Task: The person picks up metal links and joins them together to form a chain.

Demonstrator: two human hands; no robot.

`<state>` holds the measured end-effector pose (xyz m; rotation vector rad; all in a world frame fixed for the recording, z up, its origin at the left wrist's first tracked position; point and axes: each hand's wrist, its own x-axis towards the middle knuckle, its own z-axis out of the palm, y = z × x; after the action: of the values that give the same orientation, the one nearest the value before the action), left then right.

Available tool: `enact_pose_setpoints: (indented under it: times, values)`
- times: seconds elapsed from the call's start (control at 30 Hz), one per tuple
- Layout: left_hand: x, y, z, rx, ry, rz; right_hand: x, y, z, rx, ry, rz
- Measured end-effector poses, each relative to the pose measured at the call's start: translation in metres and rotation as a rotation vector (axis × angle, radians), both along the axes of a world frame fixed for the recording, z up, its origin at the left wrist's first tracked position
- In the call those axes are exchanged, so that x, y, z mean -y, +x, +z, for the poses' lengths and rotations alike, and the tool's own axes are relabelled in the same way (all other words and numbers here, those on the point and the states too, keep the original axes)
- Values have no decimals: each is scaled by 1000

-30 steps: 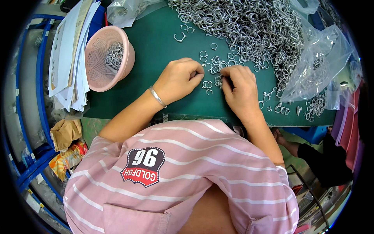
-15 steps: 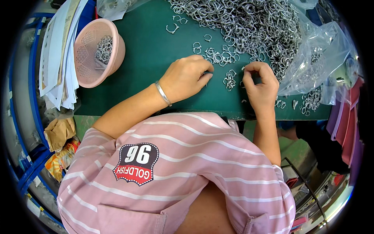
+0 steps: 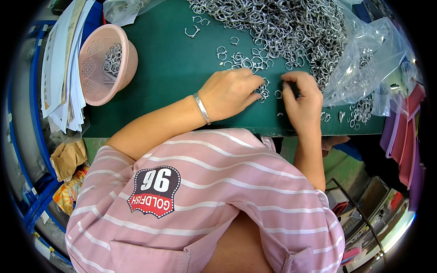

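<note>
My left hand (image 3: 231, 94), a silver bangle (image 3: 201, 108) at its wrist, reaches over the green tabletop (image 3: 177, 50). Its index finger and thumb are apart, at the edge of a small cluster of silver open-ended metal rings (image 3: 264, 89) that they partly cover. Facing it, my right hand (image 3: 304, 98) has index finger and thumb curled close together; whatever they pinch is hidden. One loose ring (image 3: 278, 94) lies by the right thumb. Beyond both hands is a short row of rings (image 3: 248, 61), and behind it a big heap of rings (image 3: 291, 27).
A pink perforated basket (image 3: 129, 59) with some rings inside tilts at the left, beside a stack of papers (image 3: 59, 68). Clear plastic bags (image 3: 371, 63) spread at the right of the heap. More rings (image 3: 362, 111) lie near the right front table edge (image 3: 337, 134).
My left hand has moved right to the small ring cluster, its thumb and index finger further apart. My right hand has stayed nearly in place. The view has shifted slightly.
</note>
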<state>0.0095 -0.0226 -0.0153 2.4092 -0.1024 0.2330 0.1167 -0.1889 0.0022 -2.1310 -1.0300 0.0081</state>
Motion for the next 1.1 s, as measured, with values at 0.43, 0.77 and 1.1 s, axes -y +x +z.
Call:
enact_pose_setpoints:
  times: [0.43, 0.77, 1.1]
  values:
    - [-13, -5, -1, 42, -30, 113, -11, -18, -9, -58, 60, 64]
    - [-16, -5, 1, 38, -3, 107, -20, -22, -16, -88, 20, 51]
    - [-28, -13, 19, -35, -33, 110, -24, -15, -14, 82, 8, 142]
